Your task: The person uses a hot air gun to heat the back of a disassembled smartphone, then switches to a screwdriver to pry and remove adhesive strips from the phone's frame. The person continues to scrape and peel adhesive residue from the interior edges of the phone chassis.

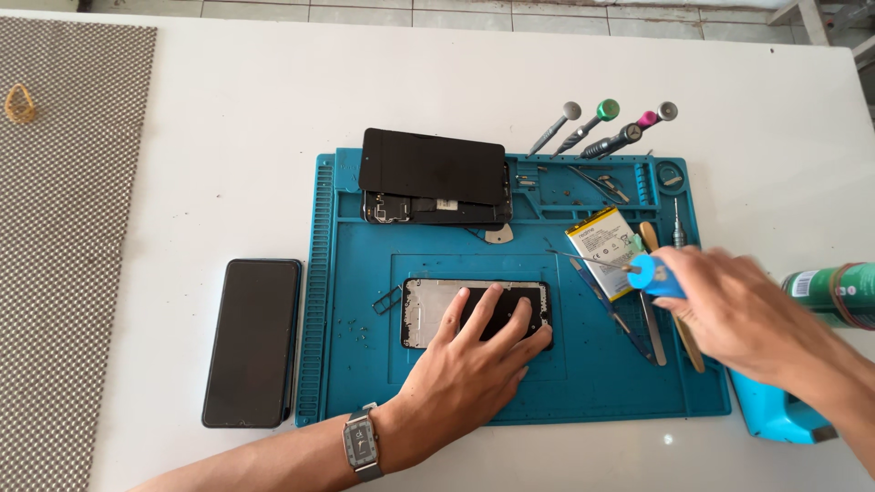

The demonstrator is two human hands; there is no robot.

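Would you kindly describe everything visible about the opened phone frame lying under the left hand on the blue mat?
The opened phone frame is a flat rounded rectangle lying lengthwise in the recessed middle of the blue silicone work mat. Its left part shows a pale, metallic-looking inner plate within a dark rim; its right part looks black. The left hand presses flat on that right part, fingers spread. A small dark tray-like piece lies just beyond its left end.

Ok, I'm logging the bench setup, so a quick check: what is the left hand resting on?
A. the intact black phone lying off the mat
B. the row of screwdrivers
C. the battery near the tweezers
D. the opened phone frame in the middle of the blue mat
D: the left hand lies flat, fingers spread, on the opened phone frame at the centre of the blue mat, well away from the other things.
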